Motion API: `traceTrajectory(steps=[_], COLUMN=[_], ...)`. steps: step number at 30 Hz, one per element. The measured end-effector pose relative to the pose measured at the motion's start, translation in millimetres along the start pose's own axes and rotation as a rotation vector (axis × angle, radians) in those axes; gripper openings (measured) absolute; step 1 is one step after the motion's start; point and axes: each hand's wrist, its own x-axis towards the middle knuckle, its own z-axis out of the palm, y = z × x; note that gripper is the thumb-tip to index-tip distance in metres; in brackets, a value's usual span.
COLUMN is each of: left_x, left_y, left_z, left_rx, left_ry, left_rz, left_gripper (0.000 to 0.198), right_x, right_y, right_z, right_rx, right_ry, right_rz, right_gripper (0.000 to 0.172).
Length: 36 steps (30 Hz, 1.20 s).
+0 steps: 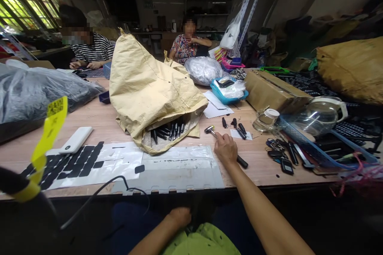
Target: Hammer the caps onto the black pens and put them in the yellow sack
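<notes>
My right hand (226,149) is closed around a small hammer (242,162) lying over the table. The hammer's metal head sticks out beyond my fingers and its black grip shows on the other side. Low in front of my body, below the table edge, is my left hand (181,217); its fingers are in shadow. Left of the right hand, a large tan paper sack (149,87) lies with its mouth towards me, and several black, shiny-tipped pieces (176,129) show inside. A grey sheet (185,171) lies flat at the table edge. Several loose black pieces (241,130) lie beyond the hammer.
Black stickers (80,161) on white backing and a white power bank (76,139) lie left. Keys (277,147), a blue basket (299,139), a jar (266,119) and a cardboard box (272,89) stand right. Two people sit across the table. A cable (98,191) hangs in front.
</notes>
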Motion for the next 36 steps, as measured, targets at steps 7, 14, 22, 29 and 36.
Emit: traceTrajectory(steps=[7,14,22,29,36], left_x=[-31,22,22,16,42], left_y=[68,27,24,47,47], left_z=[-122.6,-219.8,-237.4,-178.0,-162.7], left_rx=[-0.304,0.056,0.066,0.156,0.095], left_ry=[-0.173,1.082,0.928,0.78,0.631], left_rz=[0.244,-0.443,-0.68,0.089,0.21], left_gripper=[0.032,0.019,0.017,0.01,0.014], right_x=[-1,0,1,1,1], right_y=[4,0,-5,-5,-8], right_z=[6,2,-5,-6,-11], right_rx=[0.006,-0.001,-0.011,-0.047,-0.033], right_ry=[0.029,0.003,-0.026,-0.048,-0.065], right_rz=[-0.022,-0.002,0.018,0.018,0.026], right_gripper=[0.04,0.04,0.04,0.04,0.039])
